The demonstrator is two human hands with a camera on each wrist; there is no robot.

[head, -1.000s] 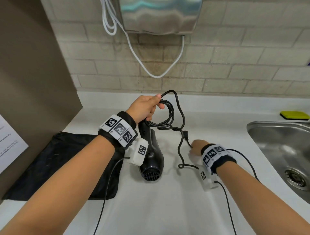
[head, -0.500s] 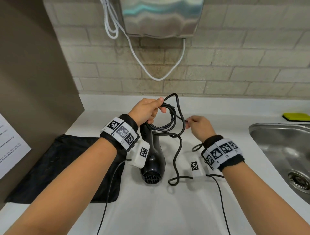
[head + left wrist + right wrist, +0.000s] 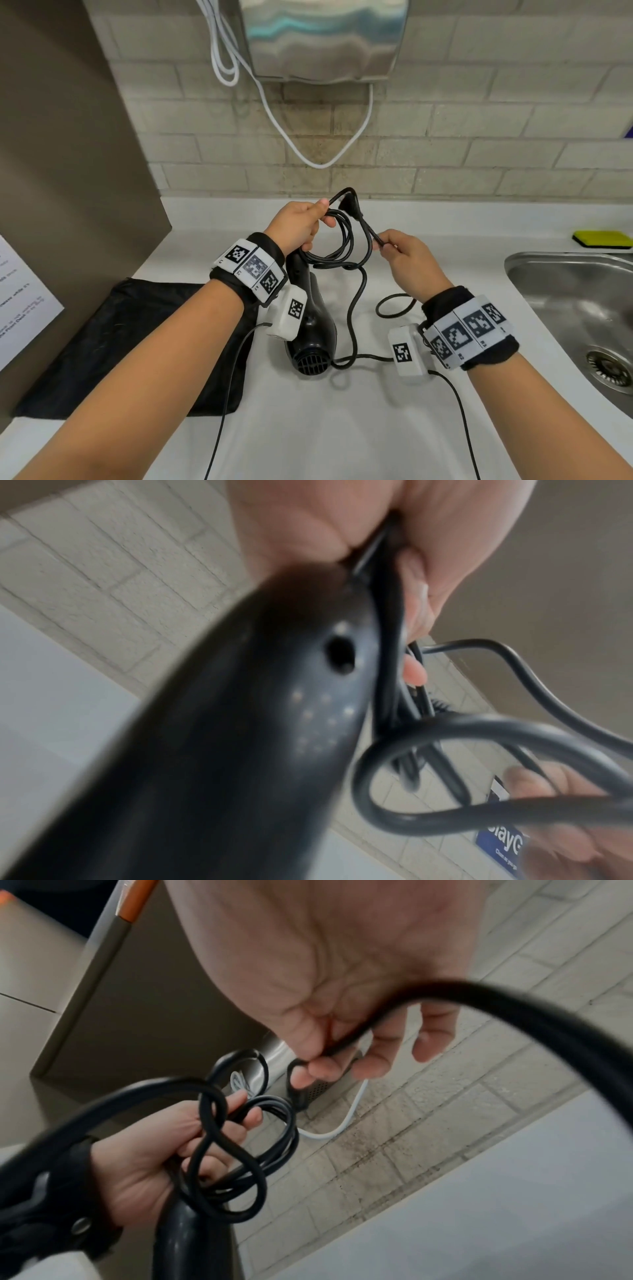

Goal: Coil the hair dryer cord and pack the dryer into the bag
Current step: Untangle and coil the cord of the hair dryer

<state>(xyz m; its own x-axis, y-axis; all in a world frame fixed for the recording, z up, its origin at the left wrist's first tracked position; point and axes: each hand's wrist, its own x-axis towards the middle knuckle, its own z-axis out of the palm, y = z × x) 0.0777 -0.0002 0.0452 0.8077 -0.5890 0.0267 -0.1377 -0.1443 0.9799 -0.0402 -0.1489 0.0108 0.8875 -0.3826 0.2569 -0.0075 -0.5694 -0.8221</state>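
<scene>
A black hair dryer [image 3: 317, 329] lies on the white counter [image 3: 342, 428], handle pointing away, its body filling the left wrist view [image 3: 240, 723]. My left hand [image 3: 301, 224] grips several loops of the black cord [image 3: 342, 240] above the handle, also seen in the right wrist view [image 3: 240, 1150]. My right hand [image 3: 407, 253] pinches the cord [image 3: 346, 1039] near its plug end, just right of the loops. A slack stretch of cord [image 3: 356, 308] trails down onto the counter. The black bag [image 3: 130, 342] lies flat at the left.
A steel sink [image 3: 575, 308] is set into the counter at the right, with a yellow sponge [image 3: 603, 238] behind it. A metal hand dryer [image 3: 322, 37] with a white cable [image 3: 308, 150] hangs on the brick wall. A brown panel [image 3: 68, 171] stands at the left.
My right hand rose from the counter with the cord end and came up beside the loops held in my left hand. The slack on the counter has shortened.
</scene>
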